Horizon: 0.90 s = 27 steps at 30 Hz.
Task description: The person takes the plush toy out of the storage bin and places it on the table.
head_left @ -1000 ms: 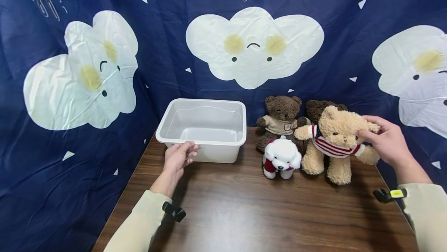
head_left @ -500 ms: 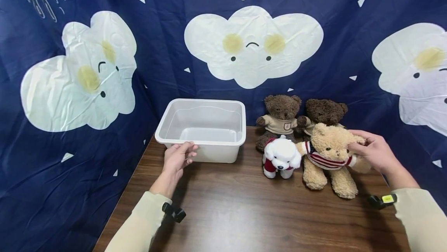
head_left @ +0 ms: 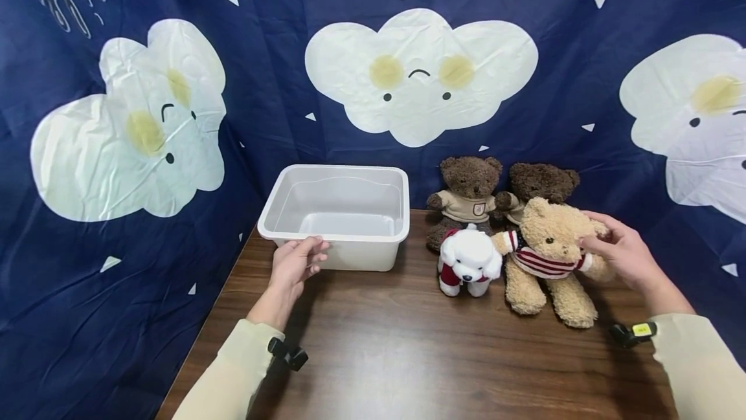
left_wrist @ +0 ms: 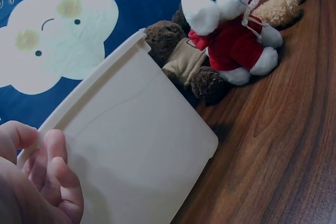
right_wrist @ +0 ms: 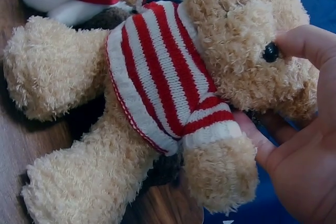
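My left hand (head_left: 294,265) pinches the front rim of a pale plastic bin (head_left: 361,255), thumb over the edge and fingers below it. The bin has nothing inside. On the right, my right hand (head_left: 623,253) grips the head of a tan teddy bear (head_left: 550,245) in a red-and-white striped sweater, with the thumb by its eye in the right wrist view. This bear sits on the table, its legs toward me. Beside it stands a white toy dog (head_left: 469,258) in a red outfit. Two dark brown teddy bears, one left (head_left: 471,180) and one right (head_left: 542,182), sit behind.
The brown wooden table (head_left: 396,349) runs forward to a dark blue curtain (head_left: 268,70) printed with white clouds, which closes off the back and both sides. Black cameras are strapped to both wrists.
My right hand has brought the tan bear left and down toward the front, uncovering more of the right-hand brown bear; it then tilts back slightly. My left hand stays on the bin rim.
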Each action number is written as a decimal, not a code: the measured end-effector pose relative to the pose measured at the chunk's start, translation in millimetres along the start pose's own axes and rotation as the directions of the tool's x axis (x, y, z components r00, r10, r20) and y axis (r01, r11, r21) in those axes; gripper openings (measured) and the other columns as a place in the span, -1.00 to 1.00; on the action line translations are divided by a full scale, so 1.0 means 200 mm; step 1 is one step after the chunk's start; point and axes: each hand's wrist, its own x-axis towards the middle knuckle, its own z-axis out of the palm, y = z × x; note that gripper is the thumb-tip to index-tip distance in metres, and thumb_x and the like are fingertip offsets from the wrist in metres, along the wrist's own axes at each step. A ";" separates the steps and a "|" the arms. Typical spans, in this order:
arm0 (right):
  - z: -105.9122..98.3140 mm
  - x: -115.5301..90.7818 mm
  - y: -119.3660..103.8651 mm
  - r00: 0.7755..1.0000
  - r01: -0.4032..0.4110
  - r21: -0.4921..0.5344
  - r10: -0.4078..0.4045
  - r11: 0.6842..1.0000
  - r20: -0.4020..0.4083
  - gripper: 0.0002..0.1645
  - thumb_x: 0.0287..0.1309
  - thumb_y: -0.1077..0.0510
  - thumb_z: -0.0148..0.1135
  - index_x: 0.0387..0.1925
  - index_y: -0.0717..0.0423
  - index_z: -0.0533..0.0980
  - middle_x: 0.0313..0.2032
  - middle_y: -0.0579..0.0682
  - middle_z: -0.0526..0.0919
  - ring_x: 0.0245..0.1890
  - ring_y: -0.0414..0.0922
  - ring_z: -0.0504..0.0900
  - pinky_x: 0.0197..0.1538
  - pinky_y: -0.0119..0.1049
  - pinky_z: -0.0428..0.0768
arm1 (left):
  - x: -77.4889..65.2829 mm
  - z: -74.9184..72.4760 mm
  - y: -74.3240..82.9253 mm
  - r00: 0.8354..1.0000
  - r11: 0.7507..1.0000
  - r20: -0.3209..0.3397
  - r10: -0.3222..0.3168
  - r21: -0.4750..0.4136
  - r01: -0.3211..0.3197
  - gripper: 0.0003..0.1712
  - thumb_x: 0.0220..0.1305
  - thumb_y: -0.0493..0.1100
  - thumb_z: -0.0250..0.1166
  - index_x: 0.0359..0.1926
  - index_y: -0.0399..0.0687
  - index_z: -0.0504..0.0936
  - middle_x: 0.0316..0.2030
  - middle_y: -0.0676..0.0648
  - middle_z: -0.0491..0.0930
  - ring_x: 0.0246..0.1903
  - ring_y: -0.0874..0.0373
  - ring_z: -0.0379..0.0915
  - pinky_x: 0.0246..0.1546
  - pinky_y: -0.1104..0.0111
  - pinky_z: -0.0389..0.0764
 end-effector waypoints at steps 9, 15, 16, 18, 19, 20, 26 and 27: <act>0.02 0.02 -0.04 1.000 0.016 0.048 -0.017 0.999 0.022 -0.34 0.27 0.37 0.33 0.35 -0.06 0.44 -0.16 -0.39 0.71 -0.24 -0.43 0.66 -0.26 -0.53 0.65 | 0.00 -0.01 -0.01 0.999 0.998 0.038 -0.037 -0.047 0.039 -0.90 0.35 -0.14 0.35 -0.18 -0.05 0.65 -0.43 0.10 0.80 -0.57 0.33 0.64 -0.64 0.54 0.51; 0.02 0.03 -0.05 1.000 0.012 0.021 -0.012 1.000 0.022 -0.36 0.29 0.34 0.34 0.34 -0.07 0.43 -0.19 -0.40 0.72 -0.27 -0.42 0.68 -0.31 -0.48 0.67 | 0.00 -0.04 -0.02 0.993 0.994 0.095 -0.070 -0.072 0.077 -0.84 0.41 -0.10 0.34 -0.12 -0.05 0.57 -0.40 0.12 0.80 -0.53 0.31 0.65 -0.56 0.52 0.56; 0.03 0.03 -0.05 1.000 0.013 -0.005 -0.013 1.000 0.014 -0.35 0.28 0.33 0.35 0.34 -0.08 0.43 -0.20 -0.41 0.71 -0.28 -0.43 0.68 -0.31 -0.48 0.66 | 0.00 -0.05 -0.02 0.991 0.995 0.109 -0.075 -0.060 0.082 -0.82 0.42 -0.09 0.33 -0.11 -0.05 0.55 -0.39 0.12 0.80 -0.52 0.31 0.65 -0.54 0.51 0.57; 0.02 0.02 -0.06 1.000 0.018 -0.069 -0.019 0.997 -0.013 -0.33 0.27 0.30 0.38 0.36 -0.07 0.42 -0.25 -0.42 0.67 -0.32 -0.44 0.62 -0.34 -0.50 0.61 | -0.01 -0.06 -0.01 0.986 0.995 0.140 -0.091 -0.031 0.096 -0.82 0.45 -0.07 0.30 -0.09 -0.04 0.54 -0.37 0.12 0.80 -0.49 0.29 0.66 -0.50 0.49 0.59; 0.02 0.02 -0.06 0.999 0.020 -0.105 -0.023 0.994 -0.026 -0.32 0.26 0.27 0.39 0.37 -0.06 0.41 -0.23 -0.43 0.65 -0.31 -0.44 0.59 -0.33 -0.52 0.58 | -0.02 -0.07 -0.01 0.982 0.994 0.160 -0.099 -0.017 0.103 -0.82 0.46 -0.07 0.28 -0.08 -0.05 0.54 -0.36 0.11 0.80 -0.47 0.27 0.66 -0.48 0.48 0.60; 0.02 0.02 -0.07 0.999 0.022 -0.134 -0.028 0.991 -0.043 -0.31 0.26 0.25 0.40 0.37 -0.05 0.41 -0.20 -0.44 0.62 -0.30 -0.44 0.56 -0.31 -0.54 0.55 | -0.03 -0.08 -0.01 0.977 0.994 0.183 -0.107 0.000 0.109 -0.84 0.48 -0.07 0.25 -0.08 -0.04 0.54 -0.34 0.11 0.80 -0.46 0.26 0.67 -0.47 0.47 0.61; -0.02 0.01 -0.14 0.990 0.060 -0.256 -0.090 0.965 -0.107 -0.29 0.24 0.20 0.44 0.38 -0.01 0.41 0.01 -0.55 0.47 -0.15 -0.52 0.51 -0.19 -0.70 0.45 | -0.09 -0.12 0.01 0.944 0.987 0.325 -0.063 0.158 0.011 -0.76 0.54 -0.09 0.13 -0.03 -0.19 0.55 -0.22 -0.02 0.80 -0.36 0.17 0.71 -0.45 0.43 0.65; -0.02 0.01 -0.16 0.989 0.065 -0.276 -0.098 0.959 -0.107 -0.27 0.23 0.18 0.44 0.40 0.01 0.39 0.06 -0.50 0.48 -0.10 -0.53 0.49 -0.15 -0.72 0.43 | -0.10 -0.12 0.03 0.937 0.981 0.347 -0.034 0.192 -0.035 -0.73 0.53 -0.09 0.13 -0.02 -0.23 0.55 -0.19 -0.07 0.80 -0.34 0.15 0.72 -0.44 0.41 0.67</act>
